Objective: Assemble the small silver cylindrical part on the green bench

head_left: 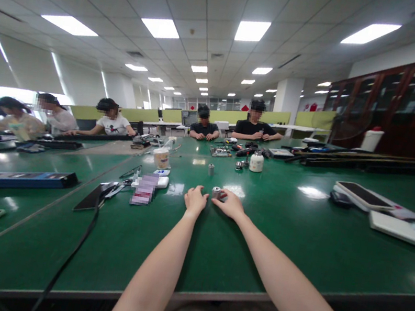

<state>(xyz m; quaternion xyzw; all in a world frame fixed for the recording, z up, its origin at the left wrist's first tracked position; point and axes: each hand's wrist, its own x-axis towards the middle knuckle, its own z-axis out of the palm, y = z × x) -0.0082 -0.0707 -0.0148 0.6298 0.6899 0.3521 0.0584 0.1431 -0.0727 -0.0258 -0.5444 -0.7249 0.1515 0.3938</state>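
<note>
Across the broad green tabletop [254, 259], near the middle of my view, I have both hands close together. The left hand [195, 200] has its fingers loosely bent and sits just beside a small silver metal cylinder [216, 193], apart from it as far as I can see; its palm side is hidden, so I cannot tell whether it grips anything. The right hand [230, 204] comes in from the other side, pinching that cylinder between thumb and fingers. The piece is upright, either resting on the green or just above it; I cannot tell which. I judge it stiff, sturdy and fairly heavy for its size, with a smooth side that could slip. I would hold it around the curved wall, thumb opposing fingers, leaving its top free. Farther off, a second metal cylinder [211, 169] stands upright, touched by neither hand.
</note>
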